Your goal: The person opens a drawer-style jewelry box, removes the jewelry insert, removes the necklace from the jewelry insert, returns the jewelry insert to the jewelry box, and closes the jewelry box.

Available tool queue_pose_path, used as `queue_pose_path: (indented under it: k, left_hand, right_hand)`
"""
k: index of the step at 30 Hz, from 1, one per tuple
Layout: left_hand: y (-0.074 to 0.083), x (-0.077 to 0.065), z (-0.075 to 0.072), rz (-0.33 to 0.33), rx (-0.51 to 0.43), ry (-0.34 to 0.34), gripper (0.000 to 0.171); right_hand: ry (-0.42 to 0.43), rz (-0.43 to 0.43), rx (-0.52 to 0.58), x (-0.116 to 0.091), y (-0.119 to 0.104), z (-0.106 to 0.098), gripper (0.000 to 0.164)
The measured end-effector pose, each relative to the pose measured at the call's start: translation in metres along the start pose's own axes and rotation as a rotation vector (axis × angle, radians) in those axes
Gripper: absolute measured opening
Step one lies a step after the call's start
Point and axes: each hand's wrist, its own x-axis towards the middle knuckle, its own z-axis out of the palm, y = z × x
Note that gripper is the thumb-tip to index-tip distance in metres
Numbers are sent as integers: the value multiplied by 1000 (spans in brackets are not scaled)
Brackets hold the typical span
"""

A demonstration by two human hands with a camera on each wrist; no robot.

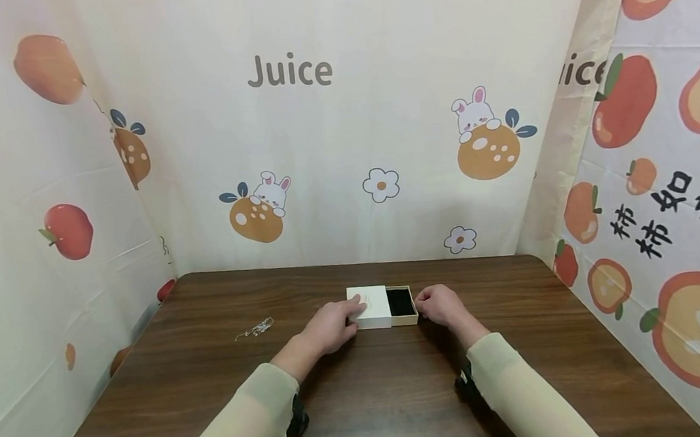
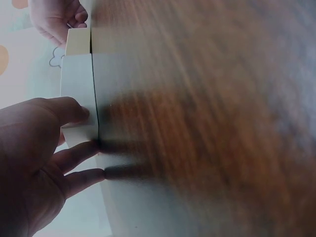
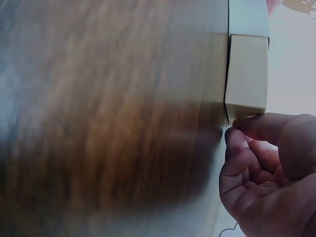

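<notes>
On the table lies a small white jewellery box: a white sleeve (image 1: pixel 374 311) with a cream inner drawer (image 1: pixel 405 321) slid partly out to the right. Black padding (image 1: pixel 400 302) lines the drawer. My left hand (image 1: pixel 332 325) grips the sleeve at its left end, thumb against the near side and index finger on top; in the left wrist view two other fingertips reach the tabletop. At the drawer's right end my right hand (image 3: pixel 269 170) has its fingers curled, thumb and index finger pinched together at the end face. What lies between those fingertips is hidden.
A thin silvery chain (image 1: pixel 258 329) lies bunched on the brown wooden table (image 1: pixel 365 409), left of the left hand. Fruit-printed curtains (image 1: pixel 318 132) hang behind the table and on both sides. Each wrist carries a black strapped device (image 1: pixel 297 418).
</notes>
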Motion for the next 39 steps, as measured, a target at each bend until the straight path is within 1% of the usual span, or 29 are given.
queue_pose_path:
  k: [9,20,34,39]
  left_hand:
    - [-1,1,0,10,8,6,50]
    - [-1,1,1,1,8,0,50]
    - [-2,1,1,2,13,1,50]
    - [-3,2,1,1,15,-3,50]
  right_hand:
    - [-5,2,3,-1,-2,0,19]
    - [-19,15,-3,0,-6,1,18]
    - [-19,-7,-9,0,-13,6,18]
    - [-21,1,-10,1,-15,7,18]
